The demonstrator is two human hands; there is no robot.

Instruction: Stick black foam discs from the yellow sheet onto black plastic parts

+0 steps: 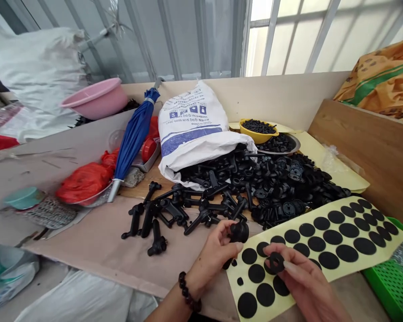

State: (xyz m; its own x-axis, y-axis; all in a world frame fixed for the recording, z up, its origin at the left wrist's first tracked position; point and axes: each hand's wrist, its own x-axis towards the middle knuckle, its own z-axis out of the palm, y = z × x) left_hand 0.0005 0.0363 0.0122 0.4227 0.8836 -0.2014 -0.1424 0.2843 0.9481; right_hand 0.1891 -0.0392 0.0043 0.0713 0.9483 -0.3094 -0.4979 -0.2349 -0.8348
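The left hand (pixel 215 250), a dark bead bracelet (pixel 188 291) on its wrist, is closed around a black plastic part (pixel 239 232), fingers curled so the part's round head stands clear above them. The right hand (pixel 302 279) grips a black ring (pixel 275 263) between thumb and fingers, just over a yellow sheet (pixel 309 214) printed with rows of black round pads (pixel 322 222). Both hands work close together at the bottom centre of the frame, with the sheet lying at the right, directly under them, so its pads sit within easy reach.

Beyond the hands, a heap of black parts (pixel 282 188) spreads across the middle of the table, spilling from the open mouth of a tipped white sack (pixel 191 129), which seems laid on its side to let them slide out. More parts (pixel 161 214) lie loose at the heap's left edge, nearest the left hand. At the upper right of the heap, a yellow bowl (pixel 257 132) of small black pieces rests on a metal dish (pixel 282 145).
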